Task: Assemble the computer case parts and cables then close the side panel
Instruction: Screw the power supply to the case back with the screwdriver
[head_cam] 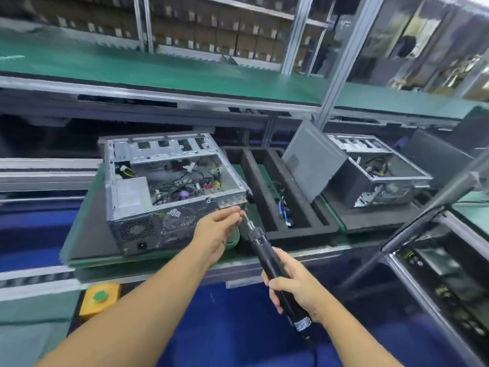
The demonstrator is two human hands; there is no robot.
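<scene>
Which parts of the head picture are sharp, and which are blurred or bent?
Head view: the open grey metal computer case and the black electric screwdriver look fairly sharp; the brown cardboard boxes at the back are blurred; the silver aluminium post leans, from wide-angle distortion.

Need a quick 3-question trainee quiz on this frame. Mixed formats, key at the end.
1. True or false: the side panel is already closed on the open silver metal computer case nearest the hands.
2. Which hand wraps round the body of the black cylindrical electric screwdriver? A) left hand B) right hand C) neither
3. Fill in: the grey flat metal panel leans tilted against the second ____ on the right.

Key: 1 false; 2 B; 3 computer case, meaning the second computer case.
</scene>
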